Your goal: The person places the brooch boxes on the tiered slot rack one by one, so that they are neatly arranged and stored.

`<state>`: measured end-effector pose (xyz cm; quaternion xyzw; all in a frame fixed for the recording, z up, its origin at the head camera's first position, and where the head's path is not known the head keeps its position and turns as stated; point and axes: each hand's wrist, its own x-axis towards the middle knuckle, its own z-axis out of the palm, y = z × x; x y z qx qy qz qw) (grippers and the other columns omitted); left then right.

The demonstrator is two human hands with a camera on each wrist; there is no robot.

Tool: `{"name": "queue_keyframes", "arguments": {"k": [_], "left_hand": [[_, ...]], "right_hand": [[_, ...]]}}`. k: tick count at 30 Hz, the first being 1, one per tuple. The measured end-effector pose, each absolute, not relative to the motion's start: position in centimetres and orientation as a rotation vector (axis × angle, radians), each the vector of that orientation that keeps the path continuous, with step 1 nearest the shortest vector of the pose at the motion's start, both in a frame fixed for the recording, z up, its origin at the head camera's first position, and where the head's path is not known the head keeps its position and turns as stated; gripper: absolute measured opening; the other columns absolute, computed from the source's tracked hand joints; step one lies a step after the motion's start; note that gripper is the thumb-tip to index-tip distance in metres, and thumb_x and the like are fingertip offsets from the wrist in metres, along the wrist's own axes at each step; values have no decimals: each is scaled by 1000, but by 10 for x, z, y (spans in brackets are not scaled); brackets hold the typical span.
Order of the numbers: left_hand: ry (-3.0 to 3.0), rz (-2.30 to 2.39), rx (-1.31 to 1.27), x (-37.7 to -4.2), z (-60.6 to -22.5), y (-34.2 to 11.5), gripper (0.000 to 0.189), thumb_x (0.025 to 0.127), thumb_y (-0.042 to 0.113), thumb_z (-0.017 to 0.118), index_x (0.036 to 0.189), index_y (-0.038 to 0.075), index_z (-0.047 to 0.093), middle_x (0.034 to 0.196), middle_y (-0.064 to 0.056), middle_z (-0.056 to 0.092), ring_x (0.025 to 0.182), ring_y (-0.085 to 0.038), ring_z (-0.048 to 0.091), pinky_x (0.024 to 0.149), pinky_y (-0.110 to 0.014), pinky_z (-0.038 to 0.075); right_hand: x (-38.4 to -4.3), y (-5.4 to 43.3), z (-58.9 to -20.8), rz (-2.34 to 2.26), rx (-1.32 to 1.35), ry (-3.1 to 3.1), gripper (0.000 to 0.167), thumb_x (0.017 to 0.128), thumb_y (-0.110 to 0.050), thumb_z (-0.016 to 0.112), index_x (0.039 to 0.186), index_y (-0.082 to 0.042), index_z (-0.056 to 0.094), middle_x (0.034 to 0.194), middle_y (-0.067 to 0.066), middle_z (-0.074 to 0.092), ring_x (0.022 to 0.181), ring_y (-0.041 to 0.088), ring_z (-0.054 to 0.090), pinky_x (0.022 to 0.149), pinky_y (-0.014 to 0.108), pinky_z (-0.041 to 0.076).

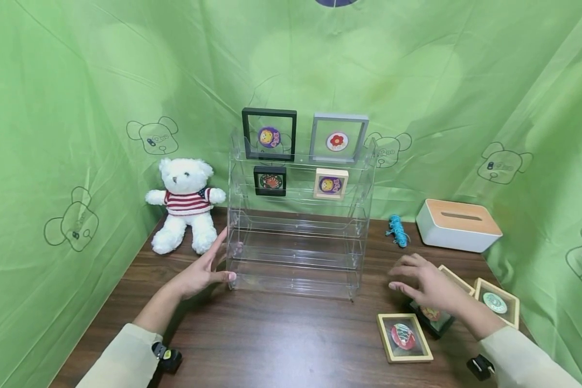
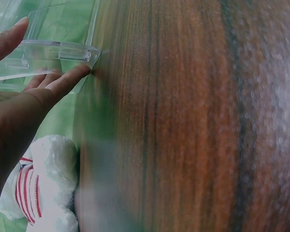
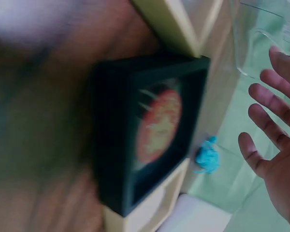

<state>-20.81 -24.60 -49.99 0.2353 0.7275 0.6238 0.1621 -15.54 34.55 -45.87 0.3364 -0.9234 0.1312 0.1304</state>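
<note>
A clear acrylic tiered rack (image 1: 296,258) stands mid-table. My left hand (image 1: 201,274) is at its left side, fingers extended, thumb and fingertips right at the lower side panel. My right hand (image 1: 429,283) hovers over framed badges at the right, fingers spread and slightly bent, holding nothing. Beneath it lies a black frame (image 3: 117,135) with a red and yellow badge. A light wood frame (image 1: 389,345) with a red badge lies nearer. The rack's top tier bears a black frame (image 1: 270,158) and a grey frame (image 1: 313,137); below sit a small black frame (image 1: 256,183) and a small wood frame (image 1: 332,195).
A white teddy bear (image 1: 186,207) in a striped sweater sits left of the rack. Behind my right hand are a blue bundle of cord (image 1: 397,231) and a white tissue box (image 1: 453,237) with a wooden lid. Another wood frame (image 1: 511,318) lies far right. Green cloth surrounds the table.
</note>
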Motion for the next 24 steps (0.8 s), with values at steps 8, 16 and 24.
{"name": "queue_keyframes", "arguments": {"k": [8,16,24], "left_hand": [[2070,1785,670,-209,-500,-245,126,97,2,79,178,39,-9,182,-29,15,168,-60,5,131,-69,14],[2090,1777,653,-207,-500,-245,125,97,3,80,178,37,-9,186,-19,-12,167,-61,3,131,-70,16],[2087,1780,653,-207,-499,-245,125,97,3,80,178,36,-9,186,-15,-17,167,-62,0,131,-70,16]], "right_hand": [[-141,356,-471,474,1106,-2656,20,84,-20,96,99,-28,85,110,-8,73,103,9,58,82,37,55],[-131,362,-479,504,1079,-2737,22,81,-28,99,94,-39,85,116,-6,69,102,16,53,79,30,43],[-127,362,-481,506,1057,-2797,22,81,-33,99,89,-44,82,117,-7,66,104,16,51,83,33,40]]}}
